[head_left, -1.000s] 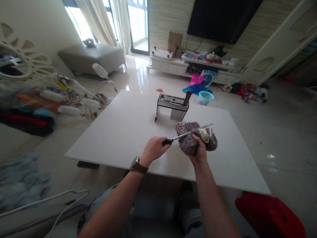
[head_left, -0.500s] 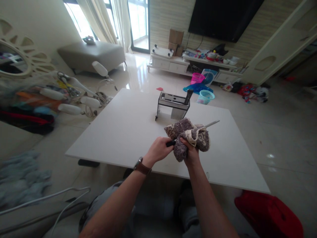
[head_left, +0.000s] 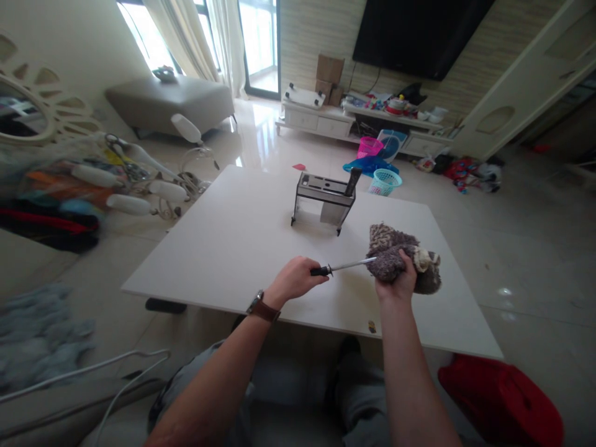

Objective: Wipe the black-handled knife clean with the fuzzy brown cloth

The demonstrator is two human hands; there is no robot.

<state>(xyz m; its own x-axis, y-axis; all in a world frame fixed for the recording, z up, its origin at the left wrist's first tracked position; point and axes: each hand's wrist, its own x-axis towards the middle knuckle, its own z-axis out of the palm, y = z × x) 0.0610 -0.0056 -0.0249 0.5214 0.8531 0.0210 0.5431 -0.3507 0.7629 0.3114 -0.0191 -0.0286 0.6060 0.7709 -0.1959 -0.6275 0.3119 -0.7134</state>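
My left hand [head_left: 300, 277], with a watch at the wrist, is closed around the black handle of a honing steel [head_left: 351, 264]. Its thin metal rod points right, and the far end is hidden in a fluffy grey-brown cloth [head_left: 393, 251] with cream patches. My right hand [head_left: 399, 279] grips this bunched cloth around the rod's end. Both are held above the white table [head_left: 209, 248]. Beyond them stands a knife block [head_left: 325, 192] with clear sides and a dark frame, with one black-handled knife [head_left: 354, 181] in its right end.
A small sticker-like mark [head_left: 371, 326] lies by the table's near edge. On the floor behind the table are a light blue basket [head_left: 385, 181] and a pink basket [head_left: 369, 147]. A lamp with several white shades [head_left: 167, 190] is at left; a red object [head_left: 500, 397] sits at lower right.
My right hand has slid the cloth to the right along the rod, uncovering the part near the handle. The tip that stuck out is now covered. My left hand stays nearly still.
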